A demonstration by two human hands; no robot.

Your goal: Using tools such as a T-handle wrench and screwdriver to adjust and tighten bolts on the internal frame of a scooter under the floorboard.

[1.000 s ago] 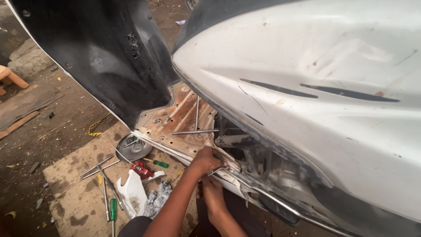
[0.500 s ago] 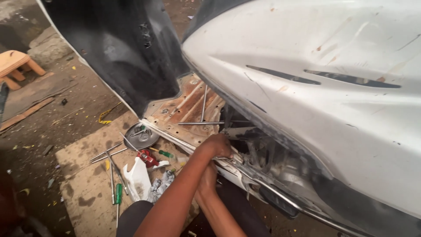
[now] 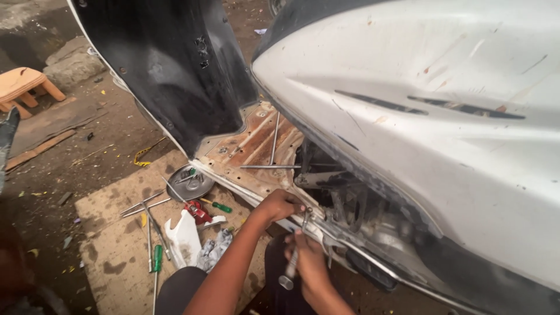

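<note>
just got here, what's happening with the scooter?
A person is working at the lower edge of a white scooter body panel, beside the rusty bare floorboard. The right hand holds a metal wrench up against the frame; the left hand steadies there. Screwdrivers and a round metal dish lie on the ground alongside.

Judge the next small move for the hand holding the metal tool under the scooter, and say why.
Probably a short turn of the tool. The right hand grips its handle, its head sits up against the scooter's lower edge, and the left hand rests beside that spot as if steadying it. What the head engages is too small to tell.
</note>
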